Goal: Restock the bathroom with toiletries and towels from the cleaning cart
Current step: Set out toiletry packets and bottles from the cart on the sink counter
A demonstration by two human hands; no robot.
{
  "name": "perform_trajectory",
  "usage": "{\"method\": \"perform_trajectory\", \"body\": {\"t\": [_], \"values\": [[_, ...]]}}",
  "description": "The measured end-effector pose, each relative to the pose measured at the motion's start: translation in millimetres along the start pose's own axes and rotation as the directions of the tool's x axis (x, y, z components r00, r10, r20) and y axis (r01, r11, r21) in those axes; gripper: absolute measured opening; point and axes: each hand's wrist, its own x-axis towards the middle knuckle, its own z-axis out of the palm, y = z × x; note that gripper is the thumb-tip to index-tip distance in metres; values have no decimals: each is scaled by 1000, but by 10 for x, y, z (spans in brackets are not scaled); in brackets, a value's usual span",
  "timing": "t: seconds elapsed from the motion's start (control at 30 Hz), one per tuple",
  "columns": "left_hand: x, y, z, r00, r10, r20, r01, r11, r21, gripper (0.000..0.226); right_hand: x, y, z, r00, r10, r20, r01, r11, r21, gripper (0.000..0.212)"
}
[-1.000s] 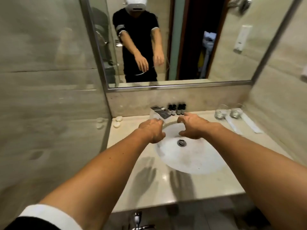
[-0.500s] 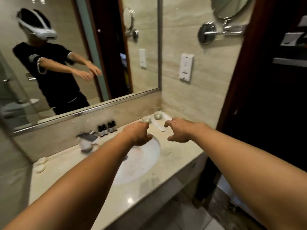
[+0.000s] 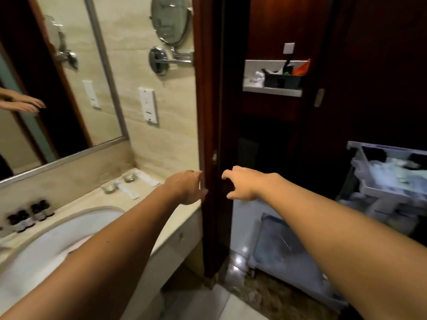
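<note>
Nearest the camera, two bare forearms are stretched forward over the vanity counter (image 3: 108, 199) and the floor beyond it. The left hand (image 3: 184, 188) is held over the counter's right end, just beside the dark wooden door frame (image 3: 209, 135); its fingers are loosely curled and nothing is held in them. The right hand (image 3: 242, 183) is raised past the frame, in the doorway, with fingers spread and bent like a claw, also holding nothing. On the counter, small dark toiletry bottles (image 3: 30, 215) are lined up behind the sink (image 3: 69, 232), and two glasses (image 3: 119, 182) with paper strips are set near the wall. Farther off, through the doorway, the cleaning cart (image 3: 381, 181) is seen on the right, its grey trays filled with pale, blurred supplies that cannot be told apart. No towels or fresh toiletries have yet been picked up, so a reach toward the cart is judged to be the step in hand. The left hand could be knocked against the frame if it is swung through too close, and a wrong item could be grabbed from the crowded tray.
</note>
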Motion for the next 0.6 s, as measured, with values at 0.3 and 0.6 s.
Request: {"method": "perform_trajectory", "body": {"t": [0.3,0.6], "values": [[934,1134,145,983,179,35,-178,984,-13,50,-194,1192,44,974,228,12,-228,971,68,66],[2213,1936,56,908,415,65,-416,909,16,51,-37,2361,-74,873,487,20,-485,862,151,65]]}}
